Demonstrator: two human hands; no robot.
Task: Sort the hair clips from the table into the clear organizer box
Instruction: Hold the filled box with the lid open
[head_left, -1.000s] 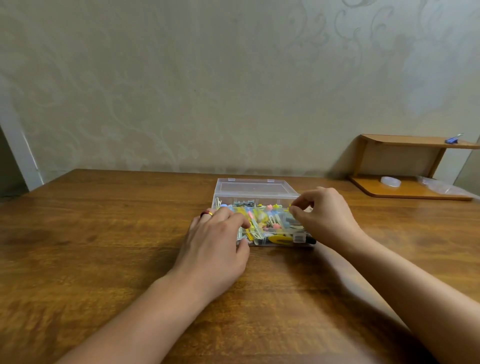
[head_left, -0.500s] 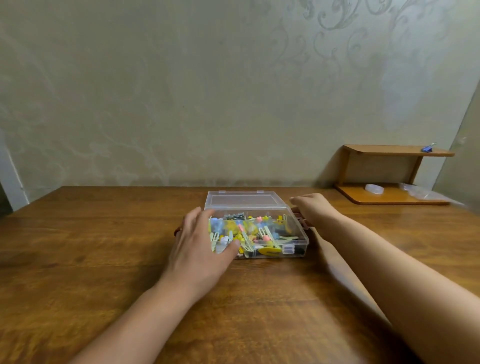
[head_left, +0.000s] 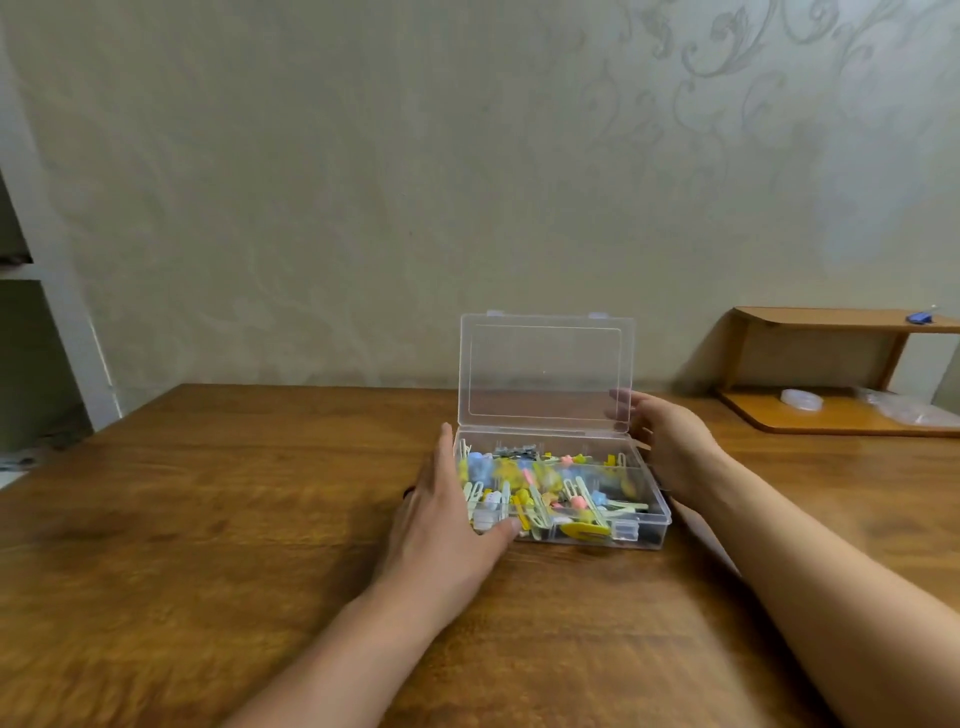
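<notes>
Left hand (head_left: 441, 525), spread flat, is bracing the organizer box (head_left: 644, 512); right hand (head_left: 670, 447), fingers loosely extended, is touching its upright lid (head_left: 545, 371).

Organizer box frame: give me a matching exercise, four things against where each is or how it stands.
Things:
1. lid
2. left hand
3. right hand
4. hair clips

Places or states:
A. piled inside the organizer box
B. flat against the box's left side
C. standing upright, open
D. at the lid's right edge

Pairs: 1-C, 2-B, 3-D, 4-A
</notes>
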